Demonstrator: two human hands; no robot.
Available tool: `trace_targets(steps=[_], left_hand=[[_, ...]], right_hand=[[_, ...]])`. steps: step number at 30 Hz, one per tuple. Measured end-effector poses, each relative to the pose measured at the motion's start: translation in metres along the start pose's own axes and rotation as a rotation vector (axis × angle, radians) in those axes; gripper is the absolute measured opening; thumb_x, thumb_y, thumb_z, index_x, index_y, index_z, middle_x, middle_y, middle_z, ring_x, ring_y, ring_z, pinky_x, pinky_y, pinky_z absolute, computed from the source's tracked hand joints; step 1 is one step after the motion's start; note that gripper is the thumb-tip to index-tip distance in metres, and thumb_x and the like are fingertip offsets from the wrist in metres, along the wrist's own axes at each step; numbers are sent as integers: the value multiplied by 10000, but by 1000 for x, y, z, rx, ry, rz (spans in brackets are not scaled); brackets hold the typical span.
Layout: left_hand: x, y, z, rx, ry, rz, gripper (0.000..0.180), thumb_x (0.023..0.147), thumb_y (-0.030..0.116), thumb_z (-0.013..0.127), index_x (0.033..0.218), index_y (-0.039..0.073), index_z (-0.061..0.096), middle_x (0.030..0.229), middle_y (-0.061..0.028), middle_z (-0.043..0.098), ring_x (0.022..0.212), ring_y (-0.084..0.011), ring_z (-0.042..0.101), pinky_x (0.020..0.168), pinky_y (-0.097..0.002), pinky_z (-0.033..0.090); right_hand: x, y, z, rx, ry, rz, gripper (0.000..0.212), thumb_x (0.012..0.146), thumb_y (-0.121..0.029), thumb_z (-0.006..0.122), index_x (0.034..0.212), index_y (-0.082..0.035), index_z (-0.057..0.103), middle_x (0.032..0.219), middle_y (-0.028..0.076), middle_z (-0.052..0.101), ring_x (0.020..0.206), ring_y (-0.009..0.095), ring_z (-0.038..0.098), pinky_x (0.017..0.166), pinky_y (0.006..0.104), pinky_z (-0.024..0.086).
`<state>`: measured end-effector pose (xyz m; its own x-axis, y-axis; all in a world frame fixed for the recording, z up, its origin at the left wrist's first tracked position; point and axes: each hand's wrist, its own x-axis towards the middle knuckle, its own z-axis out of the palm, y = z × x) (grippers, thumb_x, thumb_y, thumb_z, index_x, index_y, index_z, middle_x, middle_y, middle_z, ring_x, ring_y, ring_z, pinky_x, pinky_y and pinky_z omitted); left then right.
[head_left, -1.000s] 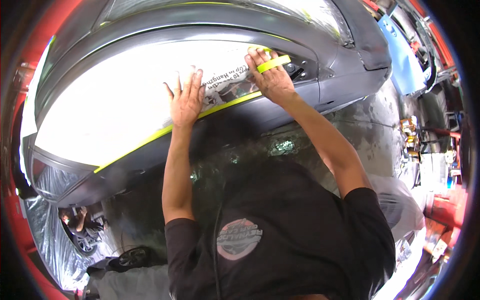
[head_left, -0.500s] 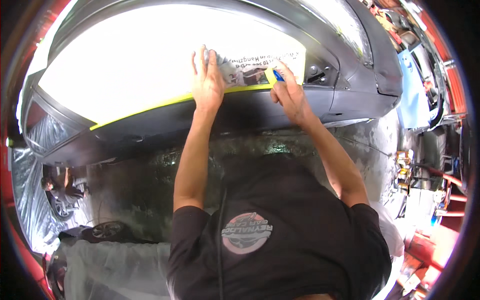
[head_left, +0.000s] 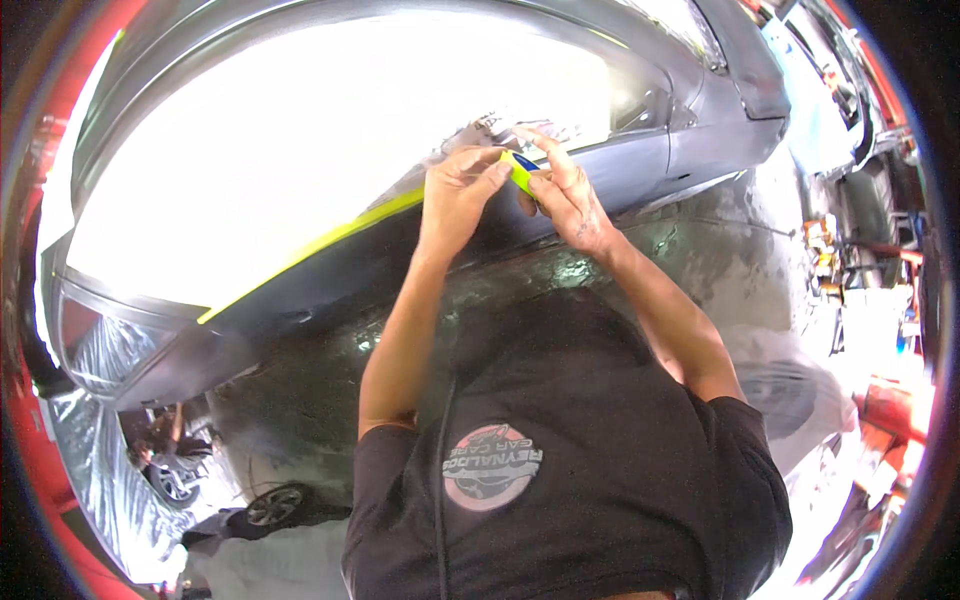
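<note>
My right hand [head_left: 572, 205] grips a small roll of yellow masking tape [head_left: 519, 175] with a blue core. The fingers of my left hand [head_left: 455, 198] pinch at the tape beside the roll, so both hands nearly meet. They are at the lower edge of a dark car's side window. White masking paper [head_left: 330, 140], washed out by glare, covers most of that window. A printed sheet [head_left: 487, 128], like newspaper, shows just above my fingers. Along the paper's lower edge runs a yellow tape strip [head_left: 320, 243], ending out of sight behind my left hand.
The dark car door [head_left: 360, 265] lies just below the window. Clear plastic sheeting [head_left: 110, 490] hangs at left, near a crouching person [head_left: 168, 442] and a wheel [head_left: 275, 505]. Cluttered shop gear and a red object [head_left: 890, 408] stand at right. Concrete floor [head_left: 690, 230] looks shiny.
My left hand has come off the paper and now pinches the tape. The right hand has shifted left with the roll, close to the left. The whole view has tilted.
</note>
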<state>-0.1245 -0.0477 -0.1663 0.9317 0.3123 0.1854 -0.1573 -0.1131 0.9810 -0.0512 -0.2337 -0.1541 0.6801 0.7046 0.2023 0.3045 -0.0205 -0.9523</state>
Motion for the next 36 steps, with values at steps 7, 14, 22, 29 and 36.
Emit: trace_targets(steps=[7,14,22,29,36], left_hand=[[-4,10,-40,394,28,302,71,915,-42,699,945,14,729,964,-96,700,847,-210,675,746,-332,539],[26,13,-96,775,63,586,178,819,-100,672,970,-7,657,995,-173,647,899,-393,654,791,-452,532],[47,-16,-120,1044,-40,924,83,865,-26,696,917,24,656,997,-141,641,927,-379,648,815,-481,538],[47,-18,-125,1113,-130,1015,31,916,-4,700,939,6,680,995,-156,634,921,-385,625,828,-498,528],[45,-20,-118,1073,-96,998,40,907,9,722,925,2,687,1012,-157,636,927,-378,625,843,-495,519]], right_hand=[[-7,5,64,51,216,123,524,1056,-148,507,1568,-80,424,703,12,548,658,106,493,668,309,447],[-16,2,131,111,360,242,401,1053,-88,589,1444,-69,499,714,41,566,662,130,519,655,331,464],[-50,72,178,-274,525,-51,519,1039,-6,595,1538,-136,532,887,157,631,735,334,636,686,434,529],[-50,91,165,-669,318,121,770,919,48,569,1611,-275,464,1099,221,610,902,380,698,774,470,593],[-29,78,139,-899,129,237,767,949,-71,561,1672,-214,348,1074,276,634,764,343,738,730,437,610]])
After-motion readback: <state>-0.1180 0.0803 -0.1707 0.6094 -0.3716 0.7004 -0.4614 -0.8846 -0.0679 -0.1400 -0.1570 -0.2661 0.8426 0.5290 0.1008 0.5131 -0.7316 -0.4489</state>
